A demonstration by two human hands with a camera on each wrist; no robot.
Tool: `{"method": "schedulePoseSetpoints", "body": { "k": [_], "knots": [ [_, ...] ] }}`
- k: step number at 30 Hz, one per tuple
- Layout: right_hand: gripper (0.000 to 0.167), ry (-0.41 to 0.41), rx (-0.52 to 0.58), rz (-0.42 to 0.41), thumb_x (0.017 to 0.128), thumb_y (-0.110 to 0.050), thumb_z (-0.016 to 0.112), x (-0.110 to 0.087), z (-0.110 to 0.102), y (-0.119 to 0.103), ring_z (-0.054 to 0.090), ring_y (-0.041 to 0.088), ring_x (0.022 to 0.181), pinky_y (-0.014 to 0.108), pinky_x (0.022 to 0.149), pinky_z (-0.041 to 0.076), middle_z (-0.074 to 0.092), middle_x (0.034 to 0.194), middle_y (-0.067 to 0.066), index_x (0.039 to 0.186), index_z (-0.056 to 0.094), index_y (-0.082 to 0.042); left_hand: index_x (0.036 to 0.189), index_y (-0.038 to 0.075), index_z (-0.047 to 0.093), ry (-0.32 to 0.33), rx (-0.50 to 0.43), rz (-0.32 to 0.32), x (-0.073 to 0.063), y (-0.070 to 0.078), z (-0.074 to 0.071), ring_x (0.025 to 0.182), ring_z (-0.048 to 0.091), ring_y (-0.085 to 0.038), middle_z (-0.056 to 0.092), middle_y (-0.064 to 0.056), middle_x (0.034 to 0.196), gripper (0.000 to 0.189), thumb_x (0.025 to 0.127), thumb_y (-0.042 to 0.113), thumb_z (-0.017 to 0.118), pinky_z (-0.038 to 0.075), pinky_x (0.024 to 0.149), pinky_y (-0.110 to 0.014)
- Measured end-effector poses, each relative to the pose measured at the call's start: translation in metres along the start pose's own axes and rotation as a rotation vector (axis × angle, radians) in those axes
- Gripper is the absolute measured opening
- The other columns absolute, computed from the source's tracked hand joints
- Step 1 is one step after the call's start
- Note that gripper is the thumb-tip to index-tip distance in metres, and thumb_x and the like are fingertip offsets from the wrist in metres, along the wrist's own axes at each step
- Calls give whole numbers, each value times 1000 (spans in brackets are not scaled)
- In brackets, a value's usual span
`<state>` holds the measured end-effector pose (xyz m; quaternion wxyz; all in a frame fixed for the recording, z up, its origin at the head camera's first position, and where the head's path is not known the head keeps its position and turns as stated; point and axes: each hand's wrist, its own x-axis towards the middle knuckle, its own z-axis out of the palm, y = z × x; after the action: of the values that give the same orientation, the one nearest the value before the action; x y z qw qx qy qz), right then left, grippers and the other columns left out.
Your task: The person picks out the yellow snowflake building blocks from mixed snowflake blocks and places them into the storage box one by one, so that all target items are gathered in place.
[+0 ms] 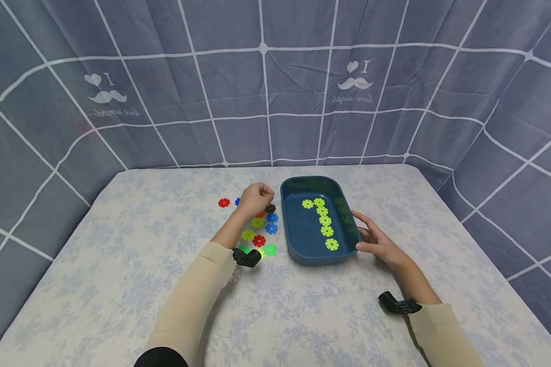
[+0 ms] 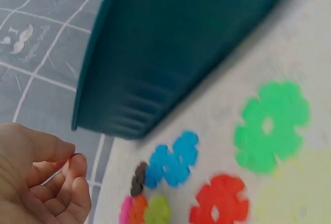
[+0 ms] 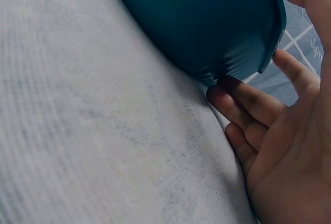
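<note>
My left hand point(image 1: 255, 198) hovers beside the left rim of a dark teal plastic tub point(image 1: 304, 237), above loose snowflake-shaped plastic discs. In the left wrist view its thumb meets the curled index finger, and I cannot tell if anything thin lies between them. Several yellow-green discs point(image 1: 325, 220) lie in a bent row on the tub's floor. At the tub's right side my right hand point(image 1: 380, 244) holds the outer wall, thumb near the front corner and fingers farther back. The right wrist view shows bent fingertips point(image 3: 227, 100) low against the tub.
Left of the tub lie loose discs: blue point(image 1: 271, 229), red point(image 1: 259, 240), green point(image 1: 270, 250), black point(image 1: 270, 208) and yellow-green point(image 1: 248, 234). Another red disc point(image 1: 224, 203) sits farther left. A grey gridded curtain point(image 1: 298, 86) stands behind the table point(image 1: 312, 316).
</note>
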<state>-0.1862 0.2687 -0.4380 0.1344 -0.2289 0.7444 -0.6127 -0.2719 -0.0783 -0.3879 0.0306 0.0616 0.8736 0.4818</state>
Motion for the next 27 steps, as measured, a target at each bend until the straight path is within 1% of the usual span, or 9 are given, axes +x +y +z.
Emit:
{"method": "schedulePoseSetpoints", "body": {
  "k": [3, 6, 10, 14, 19, 21, 23, 27],
  "knots": [
    [79, -6, 9, -9, 94, -4, 57, -1, 0, -1, 50, 5, 122, 24, 93, 44, 29, 147, 37, 156, 9, -10, 102, 1, 63, -19, 8, -21, -5, -7, -3, 72, 52, -19, 59, -11, 91, 13, 97, 11, 56, 44, 63, -28],
    [78, -6, 21, -14, 94, -2, 56, -2, -1, -2, 50, 5, 122, 25, 93, 45, 28, 147, 38, 156, 8, -8, 102, 0, 63, -33, 26, -27, -8, -12, -6, 76, 54, -21, 60, -12, 94, 14, 97, 12, 56, 46, 66, -29],
    [79, 4, 26, -3, 95, -3, 57, -3, 0, -3, 50, 4, 121, 25, 93, 45, 29, 147, 38, 156, 8, -8, 102, 1, 63, -43, 60, -23, -13, -17, -11, 82, 57, -25, 61, -13, 98, 15, 98, 13, 56, 49, 73, -33],
    [79, 4, 17, 1, 94, -5, 58, -2, 1, -3, 50, 4, 121, 25, 93, 44, 29, 147, 37, 156, 9, -9, 102, 2, 62, -45, 93, -43, -20, -23, -16, 85, 58, -26, 62, -13, 99, 14, 98, 14, 56, 49, 76, -36],
    [77, 7, -8, -12, 94, -4, 57, -2, 1, -2, 47, 1, 123, 23, 93, 43, 25, 150, 35, 156, 11, -9, 100, 2, 61, -49, 96, -91, -27, -31, -21, 85, 56, -25, 62, -12, 97, 12, 96, 13, 58, 48, 75, -36],
    [77, 6, -14, -18, 94, -3, 57, -2, 0, -2, 46, 1, 123, 23, 94, 43, 23, 151, 34, 156, 12, -9, 101, 1, 61, -54, 98, -95, -29, -34, -22, 84, 55, -25, 61, -12, 97, 13, 96, 13, 58, 47, 74, -35],
    [77, 4, -21, -22, 95, -3, 57, -2, 0, -2, 45, 1, 123, 23, 93, 43, 23, 151, 34, 156, 12, -10, 102, 1, 62, -53, 119, -89, -30, -36, -23, 83, 54, -24, 61, -11, 95, 14, 96, 13, 58, 46, 73, -34],
    [77, 2, -20, -26, 94, -3, 57, -2, 0, -2, 47, 1, 123, 24, 93, 43, 26, 149, 36, 156, 12, -10, 102, 0, 63, -58, 145, -95, -32, -39, -24, 77, 52, -23, 60, -10, 92, 15, 96, 13, 59, 44, 67, -31]
  ]
}}
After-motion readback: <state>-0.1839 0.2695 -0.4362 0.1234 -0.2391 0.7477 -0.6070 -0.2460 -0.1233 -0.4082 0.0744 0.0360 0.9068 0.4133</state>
